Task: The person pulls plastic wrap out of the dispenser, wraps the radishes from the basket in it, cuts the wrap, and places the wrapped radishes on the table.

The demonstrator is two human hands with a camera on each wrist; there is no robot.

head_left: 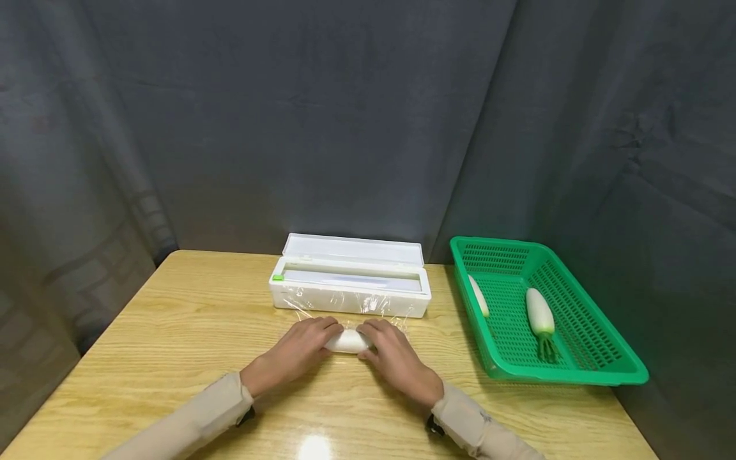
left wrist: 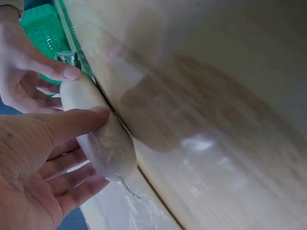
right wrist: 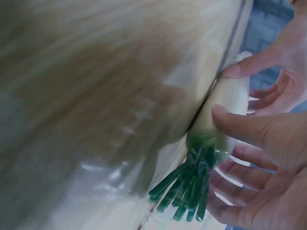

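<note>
A white radish [head_left: 347, 342] with cut green stalks [right wrist: 184, 189] lies sideways on the table, with clear cling film [left wrist: 125, 189] around it. My left hand [head_left: 303, 348] grips its tapered root end, thumb on the near side and fingers beyond. Toward the stalk end, my right hand [head_left: 397, 358] grips it the same way. From the radish the film stretches back to a white film dispenser box [head_left: 351, 300], whose lid [head_left: 353, 249] is raised. A roll [head_left: 352, 280] shows inside the box.
To the right stands a green plastic basket [head_left: 566, 377] holding another white radish [head_left: 540, 313] with stalks and a partly hidden white one [head_left: 478, 297]. A small green piece [head_left: 278, 278] sits on the box's left end. Dark curtains [head_left: 299, 128] hang behind the wooden table [head_left: 190, 319].
</note>
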